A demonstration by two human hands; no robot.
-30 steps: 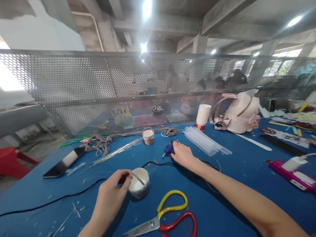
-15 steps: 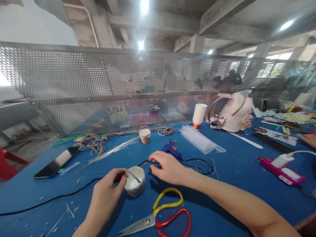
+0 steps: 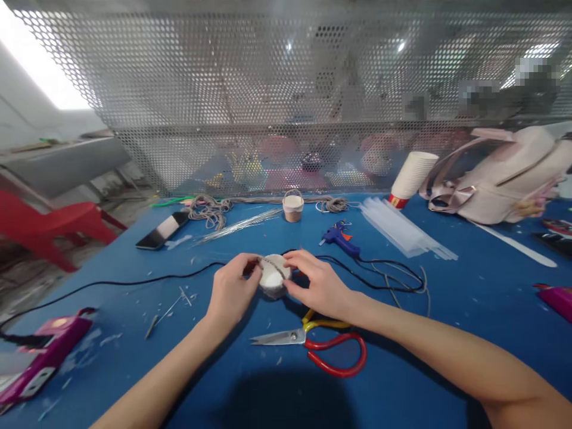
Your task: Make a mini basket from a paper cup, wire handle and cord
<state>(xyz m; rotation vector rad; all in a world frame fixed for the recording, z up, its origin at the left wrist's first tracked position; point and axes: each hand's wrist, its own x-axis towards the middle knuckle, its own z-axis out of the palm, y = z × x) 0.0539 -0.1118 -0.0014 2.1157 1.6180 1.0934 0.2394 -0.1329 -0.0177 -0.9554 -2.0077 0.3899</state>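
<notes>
A small white cup (image 3: pixel 271 277) with grey wrapping around its outside stands on the table between my hands. A short grey braided cord (image 3: pixel 273 266) spans its opening from rim to rim. My left hand (image 3: pixel 235 289) pinches the cord's left end at the rim. On the opposite side, my right hand (image 3: pixel 319 285) is closed on the cup's rim, thumb and fingertips against it near the cord's other end. Just below the right hand lie scissors (image 3: pixel 292 337) with one red and one yellow handle, the yellow one partly covered by that hand.
Behind the hands are a blue glue gun (image 3: pixel 340 238) with a black cable, a finished-looking small basket (image 3: pixel 293 206), translucent sticks (image 3: pixel 400 226), stacked paper cups (image 3: pixel 410 179) and a pink backpack (image 3: pixel 504 179). A phone (image 3: pixel 163 230) and purple power strip (image 3: pixel 47 354) lie left; a perforated metal screen (image 3: pixel 268 89) stands behind.
My right hand has moved from beside the glue gun's cable to the cup's right rim. My left hand still pinches the cord. The camera view has tilted down and turned left.
</notes>
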